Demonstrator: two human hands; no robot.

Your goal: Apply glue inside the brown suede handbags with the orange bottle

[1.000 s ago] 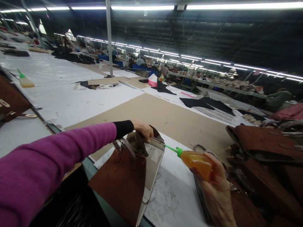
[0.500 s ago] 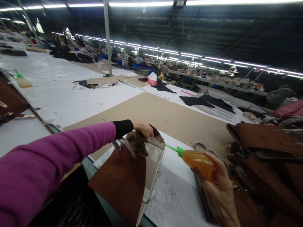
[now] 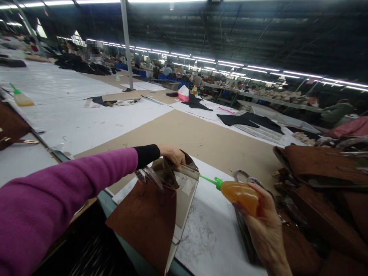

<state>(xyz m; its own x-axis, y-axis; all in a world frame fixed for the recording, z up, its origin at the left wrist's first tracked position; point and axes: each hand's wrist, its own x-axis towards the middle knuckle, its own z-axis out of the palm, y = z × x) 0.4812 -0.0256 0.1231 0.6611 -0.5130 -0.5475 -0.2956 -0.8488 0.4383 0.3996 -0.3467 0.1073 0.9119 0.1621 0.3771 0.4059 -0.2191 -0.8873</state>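
Note:
My left hand [image 3: 174, 156], at the end of a purple sleeve with a black cuff, grips the upper edge of a brown bag [image 3: 146, 222] at its opening. Its fingertips are partly hidden behind the edge. The bag lies tilted, with a pale inner panel [image 3: 184, 197] facing right and a plastic-wrapped handle [image 3: 149, 178] on top. In my right hand [image 3: 266, 226] is a squeeze bottle [image 3: 240, 195] of amber liquid, its fingers wrapped round the body. The bottle's thin green nozzle [image 3: 207, 178] points left, its tip at the pale panel's upper right corner.
Brown bags [image 3: 319, 199] are piled at the right. Another amber bottle [image 3: 23, 99] stands far left, near a brown piece with metal fittings [image 3: 13, 130]. Black cut pieces [image 3: 250, 119] lie across the table [image 3: 184, 134]. A post [image 3: 127, 46] rises beyond; people work in the background.
The view has shifted slightly. The nozzle tip sits a little further right against the bag's edge. Both hands keep their holds.

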